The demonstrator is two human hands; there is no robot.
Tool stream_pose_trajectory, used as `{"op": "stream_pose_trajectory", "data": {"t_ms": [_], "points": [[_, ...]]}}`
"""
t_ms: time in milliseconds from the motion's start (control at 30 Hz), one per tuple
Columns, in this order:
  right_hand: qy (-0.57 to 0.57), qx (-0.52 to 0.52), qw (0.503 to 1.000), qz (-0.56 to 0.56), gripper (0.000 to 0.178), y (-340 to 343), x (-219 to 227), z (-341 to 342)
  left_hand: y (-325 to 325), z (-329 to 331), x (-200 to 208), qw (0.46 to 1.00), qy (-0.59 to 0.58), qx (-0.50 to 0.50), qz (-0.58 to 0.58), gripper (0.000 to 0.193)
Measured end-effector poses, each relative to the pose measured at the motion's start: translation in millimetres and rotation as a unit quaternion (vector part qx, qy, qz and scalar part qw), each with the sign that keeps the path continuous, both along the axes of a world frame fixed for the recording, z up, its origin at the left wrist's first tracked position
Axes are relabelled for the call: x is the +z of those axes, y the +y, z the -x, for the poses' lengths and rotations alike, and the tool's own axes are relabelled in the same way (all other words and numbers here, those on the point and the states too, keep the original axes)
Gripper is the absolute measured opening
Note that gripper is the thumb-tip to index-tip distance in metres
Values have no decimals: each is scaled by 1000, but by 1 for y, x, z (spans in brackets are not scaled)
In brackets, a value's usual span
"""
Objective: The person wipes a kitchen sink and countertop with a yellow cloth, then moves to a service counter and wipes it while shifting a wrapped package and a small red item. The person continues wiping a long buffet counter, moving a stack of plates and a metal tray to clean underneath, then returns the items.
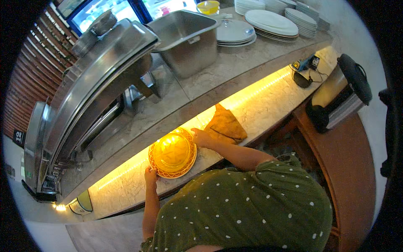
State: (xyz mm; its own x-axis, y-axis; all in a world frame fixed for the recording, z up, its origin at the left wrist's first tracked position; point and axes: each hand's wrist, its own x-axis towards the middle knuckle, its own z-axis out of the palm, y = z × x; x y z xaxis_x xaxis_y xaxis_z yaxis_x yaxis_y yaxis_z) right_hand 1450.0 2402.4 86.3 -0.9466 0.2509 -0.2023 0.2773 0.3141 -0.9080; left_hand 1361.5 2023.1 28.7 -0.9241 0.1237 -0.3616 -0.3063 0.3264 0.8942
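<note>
A round plate [172, 174] with a patterned, lattice-like rim lies on the lower shelf of the counter. On it sits a dome-shaped cover or upturned bowl [171, 149]; warm light tints both orange. My left hand [151, 174] pinches the plate's near left rim. At its right rim my right hand [201, 138] is closed, fingers partly hidden. Just beyond my right wrist lies a folded brownish cloth [226, 126].
Above the shelf, the upper counter [197, 88] bears a steel chafing dish [96, 71], a deep steel pan [189, 50] and stacked white plates [272, 23]. A steel and black jug-like container [340, 94] stands at right. Dark sunglasses [301, 80] lie along the shelf.
</note>
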Motion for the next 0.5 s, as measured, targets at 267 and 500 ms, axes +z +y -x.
{"op": "stream_pose_trajectory", "data": {"t_ms": [267,500], "points": [[68,-10,843,-534,58,75,-7,-108,16,-24,12,998,19,64,10,50],[47,32,863,-503,61,184,-22,-89,97,-96,64,860,386,228,245,39]]}}
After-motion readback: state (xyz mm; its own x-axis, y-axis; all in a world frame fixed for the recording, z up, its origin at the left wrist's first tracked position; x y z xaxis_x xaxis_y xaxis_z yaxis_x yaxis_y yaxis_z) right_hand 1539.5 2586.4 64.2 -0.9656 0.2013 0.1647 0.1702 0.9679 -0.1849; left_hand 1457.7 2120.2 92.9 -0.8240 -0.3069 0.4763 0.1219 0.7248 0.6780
